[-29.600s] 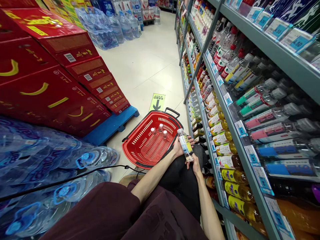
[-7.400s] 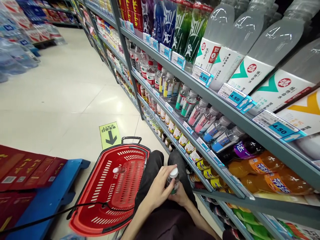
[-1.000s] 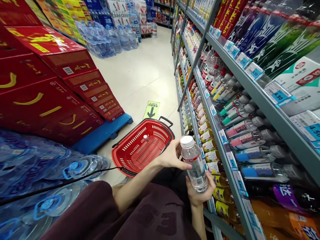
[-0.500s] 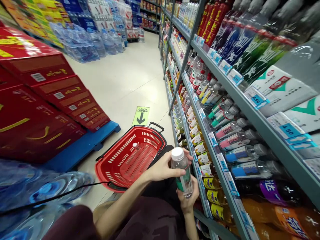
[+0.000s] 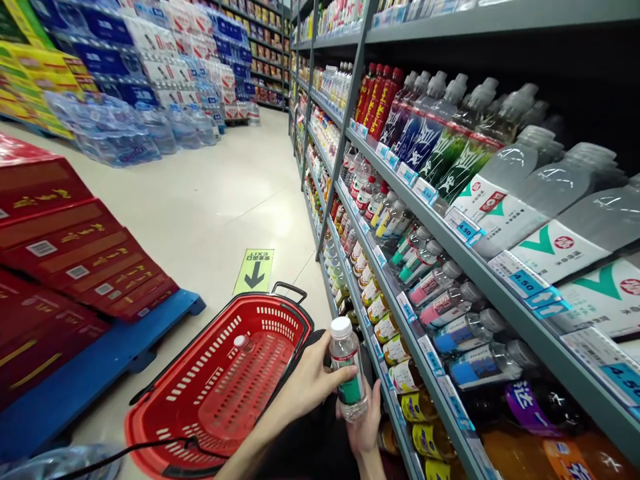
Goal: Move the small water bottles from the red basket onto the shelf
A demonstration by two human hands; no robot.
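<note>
Both hands grip one clear plastic water bottle (image 5: 349,377) with white cap and green label, upright over the lap: left hand (image 5: 313,383) wraps its side, right hand (image 5: 365,427) cups the base. Against half a second ago, bottle and hands sit lower in view and the aisle shows farther. Left to right: red cartons (image 5: 65,253) on a blue pallet (image 5: 95,370), red perforated plastic basket (image 5: 210,393) holding one bottle (image 5: 243,343), grey shelving (image 5: 480,273) of drinks.
</note>
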